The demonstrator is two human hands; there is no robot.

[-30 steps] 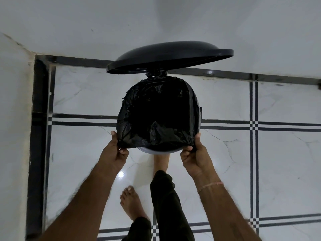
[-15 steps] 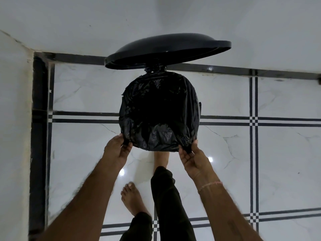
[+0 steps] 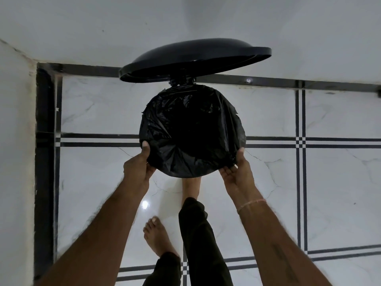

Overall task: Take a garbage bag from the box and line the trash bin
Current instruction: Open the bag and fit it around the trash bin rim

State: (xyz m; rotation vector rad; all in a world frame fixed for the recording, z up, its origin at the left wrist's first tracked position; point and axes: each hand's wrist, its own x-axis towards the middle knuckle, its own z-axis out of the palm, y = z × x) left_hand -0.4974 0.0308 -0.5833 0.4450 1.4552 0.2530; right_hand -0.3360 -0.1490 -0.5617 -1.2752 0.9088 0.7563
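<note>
**Bag over the rim, only the tidying left**

The trash bin [image 3: 244,139] stands on the tiled floor [image 3: 329,182] near the far wall, its lid [image 3: 193,58] tipped up and open. The black garbage bag [image 3: 191,133] already sits inside it, mouth spread wide and folded down over the rim all the way round, so almost none of the bin itself shows. The box the bag comes from is nowhere in sight.

The left hand [image 3: 138,166] cups the near-left edge, thumb on top of the plastic and fingers tucked under the fold. The right hand [image 3: 237,170] cups the near-right edge, palm turned up, fingers curled loosely against the overhang; whether it truly pinches the plastic I cannot tell. One bare foot [image 3: 190,188] reaches under the bin's near side, likely on a pedal.

To my eye the lining is nearly finished: smoothing the fold, letting go and dropping the lid remain.

Against a second ago, a pale strip of rim at the near edge is now covered, and both hands sit wider apart and farther along the sides.
</note>
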